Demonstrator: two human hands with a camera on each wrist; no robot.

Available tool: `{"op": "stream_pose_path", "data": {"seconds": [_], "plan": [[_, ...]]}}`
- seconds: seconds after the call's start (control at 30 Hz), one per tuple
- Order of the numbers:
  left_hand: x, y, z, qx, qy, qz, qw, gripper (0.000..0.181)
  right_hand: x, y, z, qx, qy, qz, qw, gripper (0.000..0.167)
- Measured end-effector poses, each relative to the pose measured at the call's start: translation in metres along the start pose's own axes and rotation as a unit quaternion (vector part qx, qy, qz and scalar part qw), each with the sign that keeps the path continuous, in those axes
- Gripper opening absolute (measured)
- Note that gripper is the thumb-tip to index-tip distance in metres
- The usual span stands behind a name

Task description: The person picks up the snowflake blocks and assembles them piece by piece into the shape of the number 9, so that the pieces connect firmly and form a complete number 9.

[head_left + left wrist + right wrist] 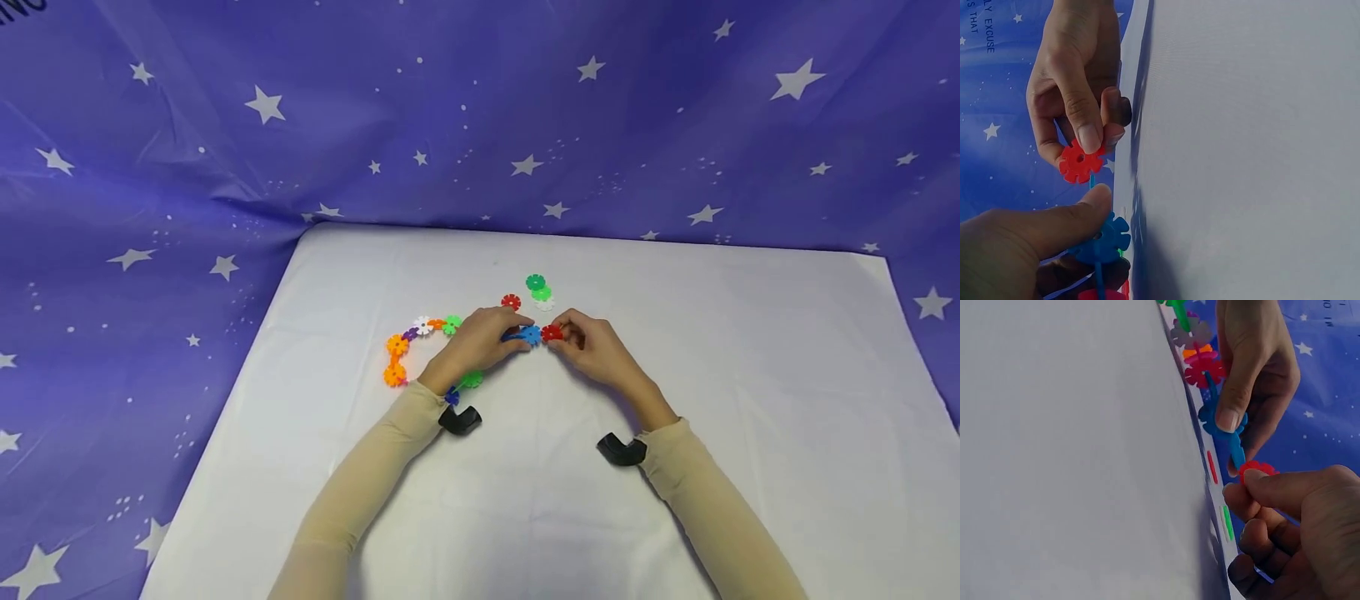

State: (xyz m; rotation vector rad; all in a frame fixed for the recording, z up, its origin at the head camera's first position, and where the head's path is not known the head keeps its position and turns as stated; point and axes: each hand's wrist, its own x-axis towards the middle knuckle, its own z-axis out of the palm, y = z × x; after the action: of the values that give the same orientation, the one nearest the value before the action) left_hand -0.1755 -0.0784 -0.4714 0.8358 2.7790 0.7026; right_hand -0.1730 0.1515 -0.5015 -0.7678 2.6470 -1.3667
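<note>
My left hand (pixel 486 340) pinches a blue notched disc (pixel 1102 240) between thumb and fingers. From it a chain of linked snowflake discs curves back to the left, with orange discs (pixel 395 375), a white one (pixel 423 326) and green ones on it; part lies hidden under the left hand and forearm. Between thumb and fingers my right hand (pixel 597 348) pinches a red notched disc (pixel 1080 162). In the left wrist view its lower rim meets the edge of a thin blue piece (pixel 1237 452) beside the blue disc; how deeply they are joined I cannot tell.
Loose discs lie beyond the hands: a red one (pixel 511 302), a dark green one (pixel 536 282), a light green one (pixel 542 294) and a white one (pixel 545 306). A white cloth covers the table (pixel 750 350). A purple star-patterned curtain (pixel 480 108) hangs behind it.
</note>
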Motion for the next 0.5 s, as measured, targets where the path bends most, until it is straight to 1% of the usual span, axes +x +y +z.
{"op": "stream_pose_path", "data": {"seconds": [0.1,0.2,0.33,0.43,0.5], "plan": [[0.0017,0.0011,-0.0002,0.0,0.003,0.011,0.9999,0.043,-0.0014,0.0001,-0.0004,-0.011,0.007,-0.004,0.9999,0.018],[0.0031,0.0019,-0.0006,-0.007,0.008,0.017,0.9998,0.043,-0.0025,-0.0013,-0.0013,-0.002,0.011,-0.008,0.9999,0.017],[0.0033,0.0011,-0.0006,-0.011,0.011,0.019,0.9997,0.042,-0.0035,-0.0022,-0.0014,0.02,0.015,-0.016,0.9996,0.016],[0.0021,0.0003,-0.0002,-0.02,0.006,0.021,0.9996,0.042,-0.0044,-0.0008,0.0002,0.021,0.02,-0.019,0.9994,0.014],[0.001,0.0,0.0001,-0.028,0.003,0.025,0.9993,0.041,-0.0051,-0.0001,0.0022,0.016,0.03,-0.02,0.9992,0.012]]}}
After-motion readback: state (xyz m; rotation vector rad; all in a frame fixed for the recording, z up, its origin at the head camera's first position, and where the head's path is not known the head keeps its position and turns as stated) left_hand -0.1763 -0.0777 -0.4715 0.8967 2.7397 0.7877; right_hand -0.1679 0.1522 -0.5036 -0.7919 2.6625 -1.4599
